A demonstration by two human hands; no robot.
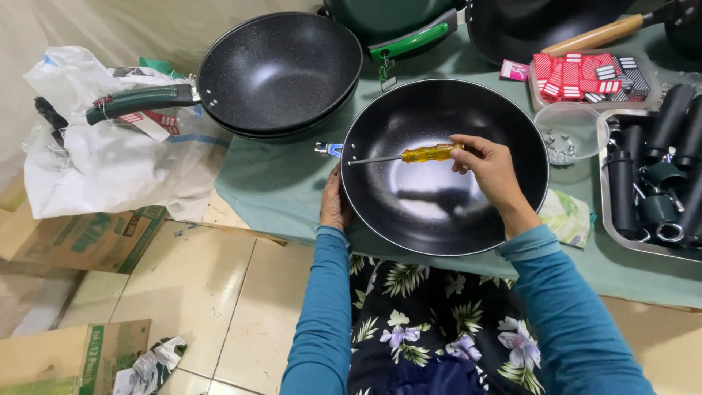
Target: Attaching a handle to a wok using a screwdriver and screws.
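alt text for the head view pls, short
The right hand holds a yellow-handled screwdriver inside a black wok, tip at the rim's screws, while the left hand steadies the wok's outer edge. More woks and a tray of black handles sit around it.

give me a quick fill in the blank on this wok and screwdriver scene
1. The right hand holds a screwdriver with a ____ handle.
2. The left hand grips the wok at its ____ rim.
3. The finished wok behind has a ____ handle.
4. The clear bowl holds small ____.

Missing words: yellow; left; green; screws
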